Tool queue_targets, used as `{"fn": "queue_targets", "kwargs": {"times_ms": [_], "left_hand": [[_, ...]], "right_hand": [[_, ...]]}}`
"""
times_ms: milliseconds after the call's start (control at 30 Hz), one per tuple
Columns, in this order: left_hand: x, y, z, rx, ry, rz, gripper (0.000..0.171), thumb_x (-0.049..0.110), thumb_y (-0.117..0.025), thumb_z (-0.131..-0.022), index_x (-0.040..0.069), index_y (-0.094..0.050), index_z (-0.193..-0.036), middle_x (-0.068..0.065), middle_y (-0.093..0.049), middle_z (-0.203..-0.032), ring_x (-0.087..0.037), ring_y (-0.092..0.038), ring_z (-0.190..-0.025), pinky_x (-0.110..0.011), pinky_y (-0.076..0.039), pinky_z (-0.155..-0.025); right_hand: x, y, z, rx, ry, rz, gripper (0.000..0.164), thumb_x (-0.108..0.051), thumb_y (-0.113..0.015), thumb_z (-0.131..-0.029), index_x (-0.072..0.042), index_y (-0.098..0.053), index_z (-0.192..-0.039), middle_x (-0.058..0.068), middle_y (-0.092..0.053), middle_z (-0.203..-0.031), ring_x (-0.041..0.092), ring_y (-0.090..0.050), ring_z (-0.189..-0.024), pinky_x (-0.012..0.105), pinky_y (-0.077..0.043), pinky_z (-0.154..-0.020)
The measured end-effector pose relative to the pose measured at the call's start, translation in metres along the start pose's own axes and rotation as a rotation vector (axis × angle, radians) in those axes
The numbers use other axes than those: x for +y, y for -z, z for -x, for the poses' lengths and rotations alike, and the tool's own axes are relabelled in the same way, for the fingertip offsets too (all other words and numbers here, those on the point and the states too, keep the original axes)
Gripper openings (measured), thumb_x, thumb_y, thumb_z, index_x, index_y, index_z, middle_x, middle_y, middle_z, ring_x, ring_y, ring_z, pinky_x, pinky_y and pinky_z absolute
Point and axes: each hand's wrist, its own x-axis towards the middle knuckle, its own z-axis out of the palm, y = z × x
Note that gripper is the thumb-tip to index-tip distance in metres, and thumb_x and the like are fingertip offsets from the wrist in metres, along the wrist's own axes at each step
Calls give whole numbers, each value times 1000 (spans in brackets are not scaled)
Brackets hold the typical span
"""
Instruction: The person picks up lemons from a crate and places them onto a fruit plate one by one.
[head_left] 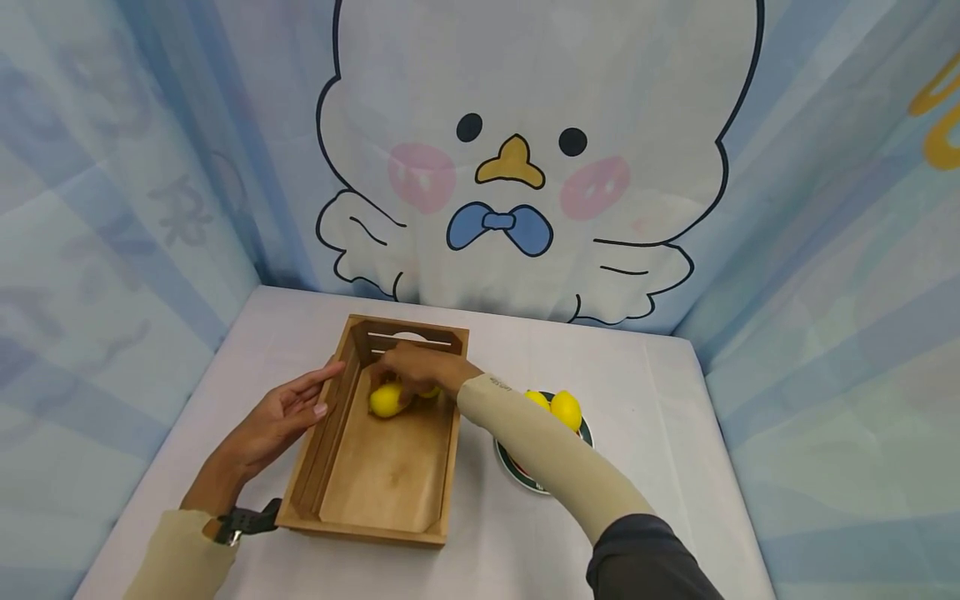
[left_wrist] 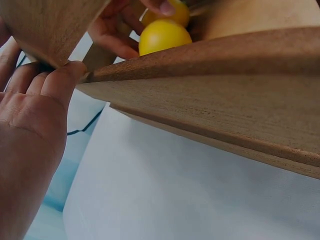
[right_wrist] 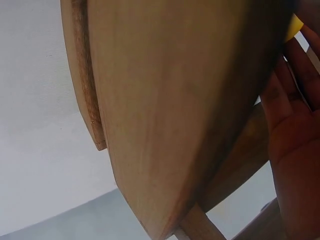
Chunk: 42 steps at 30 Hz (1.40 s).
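Note:
My right hand (head_left: 416,367) reaches down into the far end of a slatted wooden crate (head_left: 390,533). Its fingers and thumb are around a yellow lemon (head_left: 386,401) near the crate floor. A second lemon (head_left: 430,392) lies beside it, partly hidden under the hand. In the left wrist view both yellow fruits show above the crate's edge, the nearer lemon (left_wrist: 164,37) in front. My left hand (head_left: 281,421) touches the crate's left side from outside, its fingers extended along the wall. The right wrist view shows mostly the crate's side wall (right_wrist: 165,100), with the right hand (right_wrist: 297,135) at the edge.
Right of the crate, a dark-rimmed plate (head_left: 517,473) bears more lemons (head_left: 566,410), partly covered by my right forearm. Something white (head_left: 410,337) shows at the crate's far end. A white cloth (head_left: 637,417) covers the table, and printed curtains (head_left: 510,275) enclose its back and sides.

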Motion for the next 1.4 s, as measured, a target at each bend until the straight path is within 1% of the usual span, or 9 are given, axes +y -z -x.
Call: {"fn": "queue_targets", "kwargs": {"times_ms": [133, 233, 300, 467, 600, 800, 1067, 1267, 1400], "left_hand": [[1, 0, 0, -1, 0, 7, 65, 7, -54, -110, 12, -28, -169, -14, -2, -181, 10, -25, -154, -6, -38, -113], [1, -1, -1, 1, 6, 8, 64, 7, -54, -110, 13, -28, -169, -14, -2, -181, 10, -27, -153, -7, -40, -113], [1, -1, -1, 4, 11, 6, 64, 7, -54, -110, 13, -28, -169, -13, -2, -181, 2, -23, -159, -8, -40, -113], [1, -1, 0, 11, 18, -6, 65, 8, -55, -110, 14, -29, -169, -12, -2, -181, -27, 0, -168, -4, -36, -112], [-1, -1, 0, 10, 15, -9, 65, 7, -55, -110, 13, -29, -169, -11, -1, -181, -30, 4, -167, -3, -35, -112], [-1, -1, -1, 11, 11, -11, 64, 8, -55, -110, 13, -30, -169, -12, -2, -181, -27, 1, -168, -3, -35, -112], [0, -2, -1, 10, 4, 4, 64, 8, -55, -110, 13, -30, -169, -11, -2, -181, 1, -17, -161, -5, -36, -113], [-1, -3, -1, 13, 6, 8, 65, 8, -55, -110, 12, -30, -169, -12, -1, -181, -2, -16, -161, -6, -37, -113], [0, -2, 0, 11, 3, 10, 65, 8, -55, -110, 12, -29, -169, -13, -1, -181, 7, -24, -155, -7, -38, -113]], "right_hand": [[-1, 0, 2, -38, 3, -28, 40, -11, -91, -84, -23, -75, -119, -6, -71, -124, 10, -59, -109, 20, -49, -102], [-2, 1, 4, -72, 0, -40, 42, -11, -92, -83, -22, -75, -120, -6, -72, -126, 9, -61, -112, 22, -49, -105], [-2, 1, 4, -87, 0, -50, 43, -11, -92, -83, -21, -76, -122, -7, -72, -127, 8, -61, -114, 22, -49, -108], [-2, 1, 3, -117, -9, -80, 42, -13, -93, -81, -22, -78, -120, -10, -73, -124, 6, -62, -112, 20, -50, -106], [-1, 1, 3, -132, -3, -119, 41, -13, -94, -80, -24, -80, -117, -12, -75, -121, 5, -64, -111, 19, -51, -103], [-2, 4, 6, -145, 48, -175, 43, -14, -94, -80, -23, -81, -120, -12, -78, -117, 3, -68, -110, 17, -54, -100], [0, 6, 7, -150, 128, -278, 41, -13, -93, -81, -22, -81, -120, -10, -80, -117, 1, -69, -108, 24, -56, -104], [2, 7, 9, -124, 173, -355, 43, -11, -94, -80, -20, -80, -120, -8, -79, -118, 2, -70, -109, 32, -58, -106], [-2, 9, 11, -102, 182, -347, 45, -13, -93, -81, -19, -79, -123, -9, -78, -121, 1, -69, -111, 28, -59, -104]]}}
